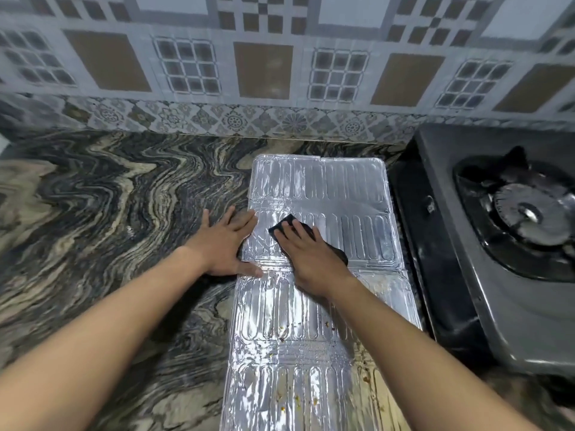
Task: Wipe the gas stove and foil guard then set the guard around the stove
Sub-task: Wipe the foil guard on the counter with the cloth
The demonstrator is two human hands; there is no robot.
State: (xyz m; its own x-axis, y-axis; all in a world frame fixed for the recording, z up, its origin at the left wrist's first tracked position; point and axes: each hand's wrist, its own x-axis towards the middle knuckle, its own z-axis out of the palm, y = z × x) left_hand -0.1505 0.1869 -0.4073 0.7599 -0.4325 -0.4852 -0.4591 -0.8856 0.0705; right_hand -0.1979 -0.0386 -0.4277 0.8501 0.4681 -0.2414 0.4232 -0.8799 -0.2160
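The silver foil guard (317, 188) lies flat and unfolded on the marbled counter, running from the wall toward me. Its near panels carry brown crumbs and stains. My right hand (311, 259) presses a dark cloth (287, 223) flat onto the guard's middle panel; the cloth shows at my fingertips and beside my wrist. My left hand (225, 245) lies flat with fingers spread on the guard's left edge and the counter beside it. The grey gas stove (451, 213) stands to the right of the guard, with one burner (525, 213) in view.
The patterned counter (109, 213) stretches wide to the left of the guard. A tiled wall (280, 73) closes off the back. Only a narrow dark gap separates the guard's right edge from the stove's side.
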